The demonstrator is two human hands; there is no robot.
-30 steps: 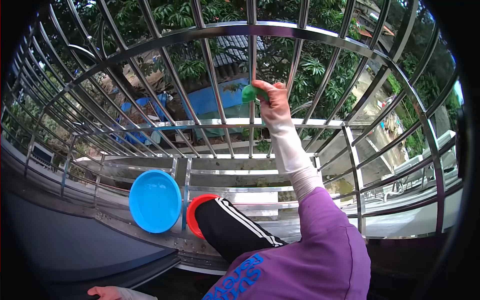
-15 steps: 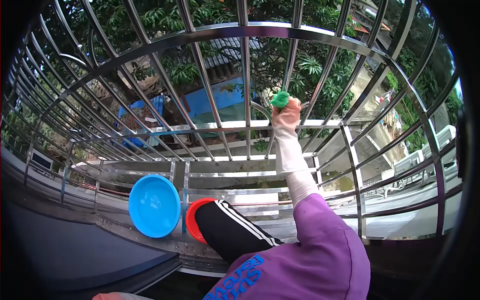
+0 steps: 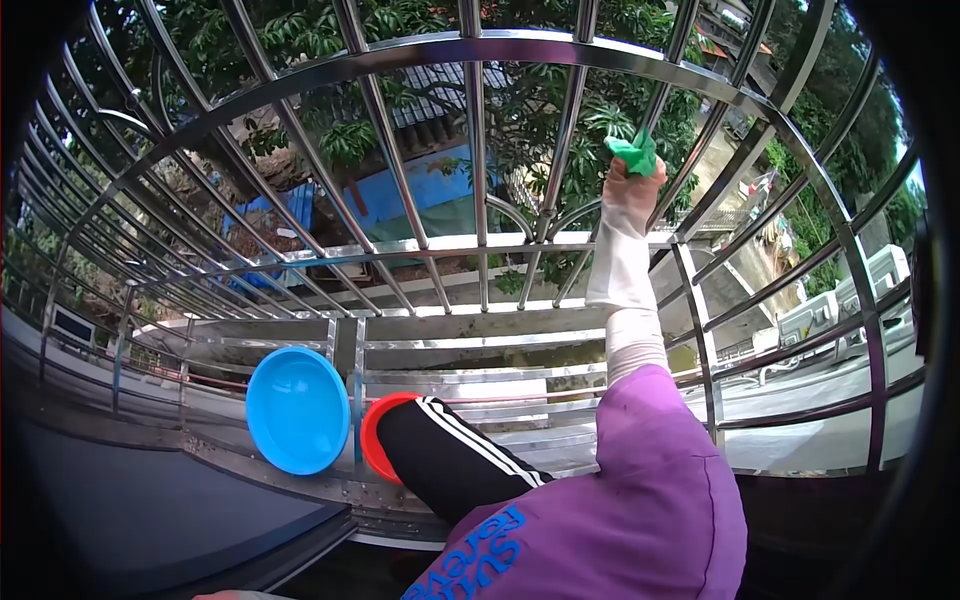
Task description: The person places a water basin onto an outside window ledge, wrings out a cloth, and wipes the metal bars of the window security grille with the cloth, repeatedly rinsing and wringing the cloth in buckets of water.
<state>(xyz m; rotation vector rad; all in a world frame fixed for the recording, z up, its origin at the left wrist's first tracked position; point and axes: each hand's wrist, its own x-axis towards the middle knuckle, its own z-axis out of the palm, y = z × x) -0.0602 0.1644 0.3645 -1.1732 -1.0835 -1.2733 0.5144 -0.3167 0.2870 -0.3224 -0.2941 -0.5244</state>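
My right hand [image 3: 634, 190], in a pale see-through glove with a white cuff, is stretched out to the metal window grille [image 3: 420, 62]. Its fingers are closed on a green cloth [image 3: 634, 153], which is wrapped against one of the upright bars right of the middle. The far side of the fingers is hidden by the cloth and the bar. Only a sliver of my left hand [image 3: 218, 596] shows at the bottom edge, with its fingers out of view.
A blue basin [image 3: 298, 411] leans at the foot of the grille. Beside it, a red basin [image 3: 378, 440] is partly covered by my knee [image 3: 440, 455]. Trees [image 3: 345, 145] and a blue sheet [image 3: 400, 190] lie beyond the bars. A dark ledge [image 3: 150, 490] runs at lower left.
My right hand has moved right and slightly up with the green cloth, from one upright bar to another. My left hand has sunk lower, almost out of the picture. The view has shifted slightly.
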